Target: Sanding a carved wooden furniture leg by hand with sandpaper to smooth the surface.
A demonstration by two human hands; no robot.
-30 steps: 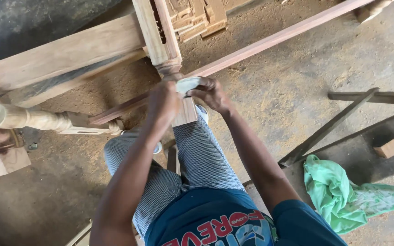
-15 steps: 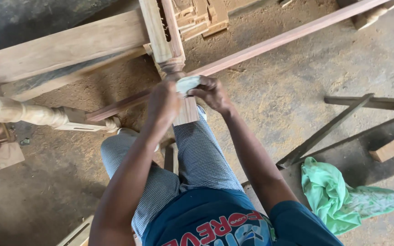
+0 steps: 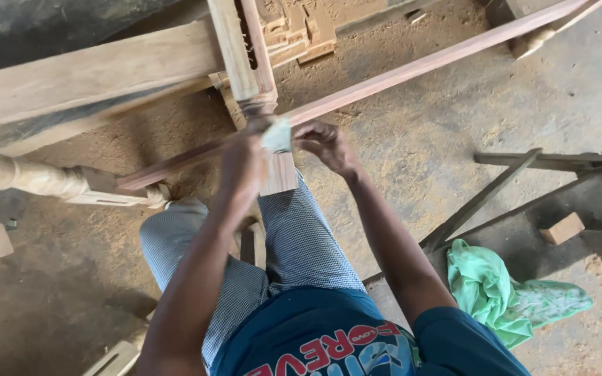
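The left hand (image 3: 243, 161) and the right hand (image 3: 323, 144) meet over the turned part of a wooden furniture leg (image 3: 258, 90), and between them they pinch a small pale piece of sandpaper (image 3: 276, 136). The left hand is blurred, so its fingers are hard to read, but it looks closed on one end of the paper; the right hand grips the other end with fingers curled. The paper sits against the leg just below its carved rings, above the square foot block (image 3: 280, 174) that rests near the person's knees. The leg belongs to a bare, unfinished frame with a wide rail (image 3: 92, 73) running off to the left and a long thin strip of wood (image 3: 412, 68) crossing behind it. Judging by the raw colour of all the wood and the sawdust over the floor (image 3: 419, 139), the smoothing looks underway, and no finish has been applied anywhere. A crumpled green cloth (image 3: 496, 289) lies on the ground to the right, well apart from the hands.
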